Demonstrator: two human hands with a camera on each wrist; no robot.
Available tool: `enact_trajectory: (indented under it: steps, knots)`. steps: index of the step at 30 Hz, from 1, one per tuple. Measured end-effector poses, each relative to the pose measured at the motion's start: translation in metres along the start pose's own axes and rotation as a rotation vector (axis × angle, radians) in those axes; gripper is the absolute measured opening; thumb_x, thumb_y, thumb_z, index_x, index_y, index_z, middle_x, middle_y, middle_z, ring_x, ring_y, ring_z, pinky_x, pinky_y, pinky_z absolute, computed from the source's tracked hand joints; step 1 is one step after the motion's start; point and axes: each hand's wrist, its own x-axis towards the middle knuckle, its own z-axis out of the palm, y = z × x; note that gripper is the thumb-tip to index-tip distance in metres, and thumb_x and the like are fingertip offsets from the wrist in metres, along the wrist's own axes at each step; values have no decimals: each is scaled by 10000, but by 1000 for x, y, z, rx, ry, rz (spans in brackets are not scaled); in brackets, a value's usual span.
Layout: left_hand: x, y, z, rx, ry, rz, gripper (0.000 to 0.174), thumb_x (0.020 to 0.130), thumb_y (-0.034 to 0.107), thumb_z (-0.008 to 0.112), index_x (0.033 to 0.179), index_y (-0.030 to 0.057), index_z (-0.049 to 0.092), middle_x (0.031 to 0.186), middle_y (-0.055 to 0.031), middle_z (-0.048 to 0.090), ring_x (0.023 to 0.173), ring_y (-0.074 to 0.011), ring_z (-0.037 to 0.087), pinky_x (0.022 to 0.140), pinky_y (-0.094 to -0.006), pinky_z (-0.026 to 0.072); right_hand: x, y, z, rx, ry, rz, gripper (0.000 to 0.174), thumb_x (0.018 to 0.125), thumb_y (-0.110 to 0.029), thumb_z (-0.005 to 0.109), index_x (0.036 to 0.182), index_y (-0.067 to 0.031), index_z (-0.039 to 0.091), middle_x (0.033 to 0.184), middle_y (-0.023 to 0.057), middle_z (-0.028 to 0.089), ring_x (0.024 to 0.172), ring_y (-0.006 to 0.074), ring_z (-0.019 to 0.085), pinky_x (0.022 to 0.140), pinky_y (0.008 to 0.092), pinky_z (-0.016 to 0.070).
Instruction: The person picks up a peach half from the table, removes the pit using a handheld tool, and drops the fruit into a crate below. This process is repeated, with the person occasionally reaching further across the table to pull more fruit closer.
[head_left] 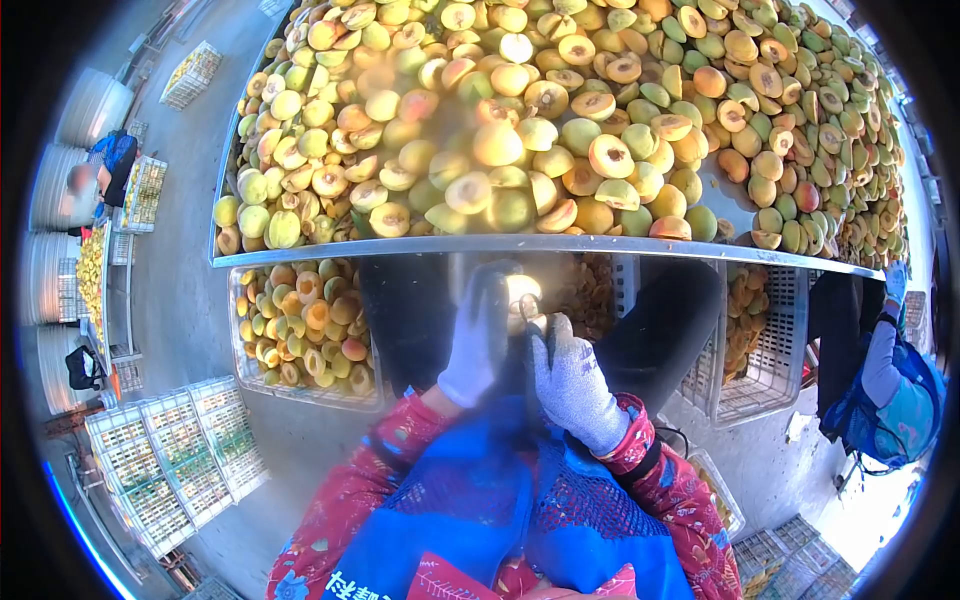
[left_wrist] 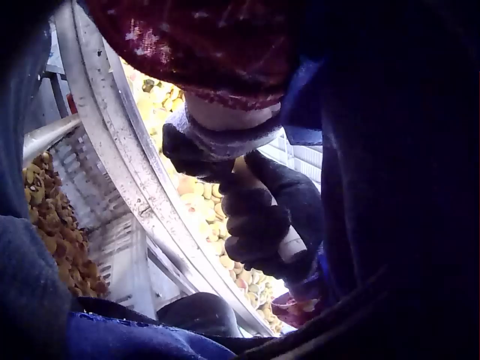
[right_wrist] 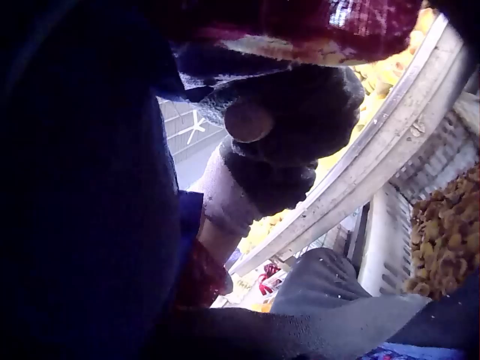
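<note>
Near the lap in the head view, the gloved left hand [head_left: 474,345] holds a pale, brightly lit fruit [head_left: 521,288] by its side, partly blurred. Opposite it, the gloved right hand [head_left: 580,385] has its fingers curled at the fruit's lower edge, where a small dark curved tool part [head_left: 530,303] shows. A light tool handle [left_wrist: 291,244] runs through the right hand's [left_wrist: 256,221] dark palm side in the left wrist view. The handle's round end [right_wrist: 248,121] sticks out of the right hand [right_wrist: 300,112] in the right wrist view. Fingers hide most of the fruit.
Halved yellow-green fruit covers a metal-edged table [head_left: 420,246] ahead. Under it stand a crate of fruit [head_left: 310,388] at left and another crate [head_left: 765,390] at right. Stacked crates [head_left: 180,465] stand lower left. Another person [head_left: 890,390] works at the right edge.
</note>
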Motion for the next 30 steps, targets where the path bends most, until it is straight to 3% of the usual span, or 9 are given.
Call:
enact_trajectory:
  steps: [6,9,12,15,16,21,25,27,30]
  knots:
    - [-7,-5,8,-64,100,-95,266,1038,192,420,1162,-14,533,1078,-185,578,910,-284,612,780,-362,509,2,-2,4,16,-74,24,256,937,-113,523,1118,68,511,952,229,515,710,319,571,596,401,446]
    - [-8,-5,13,-250,118,-244,238,1029,173,443,1165,5,542,1010,-178,611,836,-269,629,753,-365,512,3,6,-2,97,50,-210,211,990,-175,514,1011,32,478,771,257,605,665,392,629,572,469,472]
    - [-6,-3,17,-134,110,-196,225,1022,160,453,1174,21,543,966,-175,632,801,-270,637,746,-378,510,10,-7,-25,653,-266,381,220,977,-165,493,1047,39,536,839,133,518,785,200,519,700,330,449]
    - [-1,15,12,55,53,-147,225,1021,157,447,1177,25,541,951,-184,639,820,-295,645,752,-388,510,14,13,-23,698,-245,11,261,1013,-225,461,1021,21,545,832,76,509,772,149,466,709,310,442]
    - [-1,14,14,142,57,-89,224,1021,155,446,1177,25,540,950,-188,641,829,-306,649,756,-391,510,14,10,-22,750,-231,123,323,1033,-277,438,1007,29,538,814,49,518,766,147,462,732,305,436]
    - [-2,3,18,108,54,-136,234,1003,134,448,1180,12,540,996,-218,645,894,-360,657,788,-411,510,15,9,-20,1007,-324,415,329,1039,-331,444,915,-50,561,642,15,455,522,145,444,500,300,409]
    - [4,3,11,-32,-17,-18,276,969,107,453,1204,-6,544,1019,-220,649,899,-366,654,813,-399,510,16,27,-22,2011,-757,710,358,1039,-406,424,938,-99,579,556,-19,438,365,105,391,343,263,319]
    - [8,-3,11,-33,-66,25,300,951,88,454,1218,-12,547,1033,-219,653,902,-354,658,821,-393,511,16,32,-19,2124,-844,683,400,1042,-425,390,1001,-69,566,565,-25,459,353,89,402,346,245,325]
    - [9,-5,14,-295,-115,-251,305,948,76,458,1226,-8,551,1046,-213,655,914,-306,664,827,-380,513,13,29,-23,2302,-852,673,416,1042,-418,380,1005,-43,555,564,-24,463,338,70,420,315,218,319]
